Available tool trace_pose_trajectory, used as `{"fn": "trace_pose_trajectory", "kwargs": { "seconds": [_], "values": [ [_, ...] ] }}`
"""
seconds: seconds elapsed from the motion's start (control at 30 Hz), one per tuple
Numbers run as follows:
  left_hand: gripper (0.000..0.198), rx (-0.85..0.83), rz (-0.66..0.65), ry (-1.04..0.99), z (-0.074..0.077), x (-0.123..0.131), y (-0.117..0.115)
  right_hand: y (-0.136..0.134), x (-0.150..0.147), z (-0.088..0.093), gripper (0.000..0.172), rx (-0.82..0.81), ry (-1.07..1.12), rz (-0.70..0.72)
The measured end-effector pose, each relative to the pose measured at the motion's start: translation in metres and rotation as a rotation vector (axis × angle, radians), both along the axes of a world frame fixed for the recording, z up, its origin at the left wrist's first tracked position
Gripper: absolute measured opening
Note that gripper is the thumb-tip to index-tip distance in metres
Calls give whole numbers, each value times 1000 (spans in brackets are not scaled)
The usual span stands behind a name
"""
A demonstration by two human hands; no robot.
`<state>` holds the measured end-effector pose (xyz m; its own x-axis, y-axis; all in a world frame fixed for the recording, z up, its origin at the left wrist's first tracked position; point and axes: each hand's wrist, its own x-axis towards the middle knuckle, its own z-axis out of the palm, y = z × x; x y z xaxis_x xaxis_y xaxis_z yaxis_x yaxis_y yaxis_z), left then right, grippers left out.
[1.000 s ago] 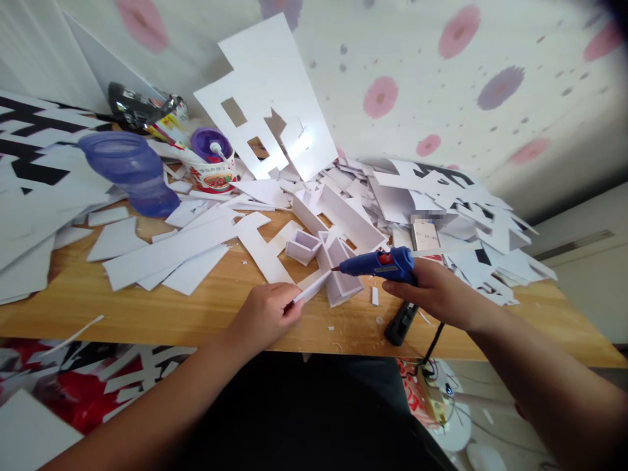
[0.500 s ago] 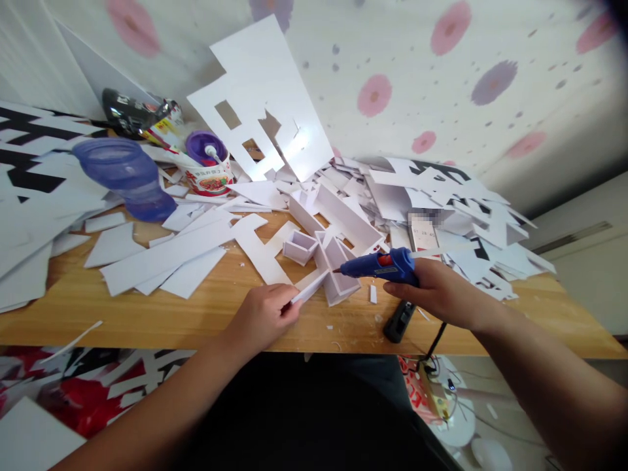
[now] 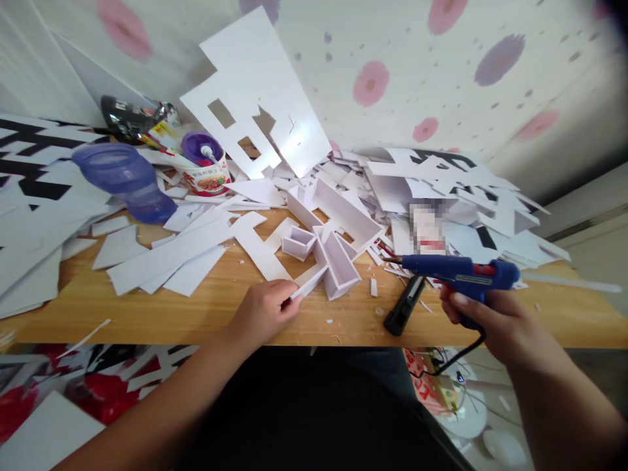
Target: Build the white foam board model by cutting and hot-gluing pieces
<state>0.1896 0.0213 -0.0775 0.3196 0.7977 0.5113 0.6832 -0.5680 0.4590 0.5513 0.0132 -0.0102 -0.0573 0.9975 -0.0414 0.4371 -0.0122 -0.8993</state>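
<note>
My left hand point(image 3: 267, 311) pinches the near end of a narrow white foam board strip point(image 3: 310, 280). The strip's far end meets a small open box of white board point(image 3: 338, 265) near the front of the table. In my right hand point(image 3: 500, 320) is a blue hot glue gun point(image 3: 456, 271), its nozzle pointing left and a glue stick point(image 3: 572, 282) jutting from its back. The gun is held to the right of the box, apart from it. Below the nozzle lies a black box cutter point(image 3: 405, 306). A smaller box-shaped piece point(image 3: 297, 242) sits just left of the box.
White board offcuts point(image 3: 167, 258) cover the left and back of the wooden table point(image 3: 186, 320). A large cut-out sheet point(image 3: 255, 85) leans on the wall. A blue-purple plastic container point(image 3: 125, 176) and a paper food tub point(image 3: 209, 176) stand back left. The gun's cord point(image 3: 461, 356) hangs over the front edge.
My right hand has drawn the glue gun away from the box, to the right, and the nozzle no longer points into the joint. My left hand keeps its hold on the strip.
</note>
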Motion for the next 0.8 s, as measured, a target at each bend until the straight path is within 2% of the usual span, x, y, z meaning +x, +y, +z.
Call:
{"fn": "trace_pose_trajectory", "kwargs": {
  "seconds": [0.17,0.33,0.43,0.6,0.8],
  "values": [
    [27,22,18,18,0,1,0,-17,16,-8,25,16,224,-115],
    [22,-47,7,9,3,0,-1,-28,24,-17,25,-20,266,-157],
    [12,-126,7,-103,5,-4,-4,-31,25,-20,27,-30,257,-158],
    [17,-244,21,-347,7,-11,-8,-32,21,-20,30,0,311,-208],
    [22,-327,79,-400,7,-12,-4,-31,25,-21,31,51,360,-299]
  ]
}}
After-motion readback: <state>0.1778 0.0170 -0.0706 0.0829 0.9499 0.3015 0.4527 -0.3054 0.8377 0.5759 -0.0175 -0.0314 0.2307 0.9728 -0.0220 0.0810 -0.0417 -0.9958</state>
